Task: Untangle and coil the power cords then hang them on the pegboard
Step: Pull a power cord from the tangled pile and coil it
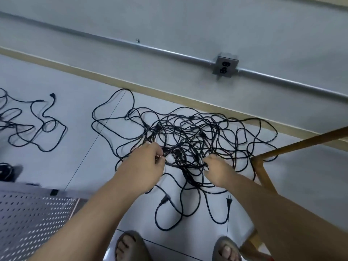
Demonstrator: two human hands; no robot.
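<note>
Floor tiles (75, 110) carried tangled power cords (188, 132); left hand (145, 164) pinched a strand, right hand (218, 172) gripped the tangle, fingertips hidden.

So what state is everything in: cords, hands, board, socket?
cord pile: tangled, on the floor.
loose cords: apart at left, uncoiled.
left hand: fingers pinch a cord in the pile.
right hand: fingers curled into the pile.
pegboard: no cords on the part in view.
wall outlet: nothing plugged in.
</note>
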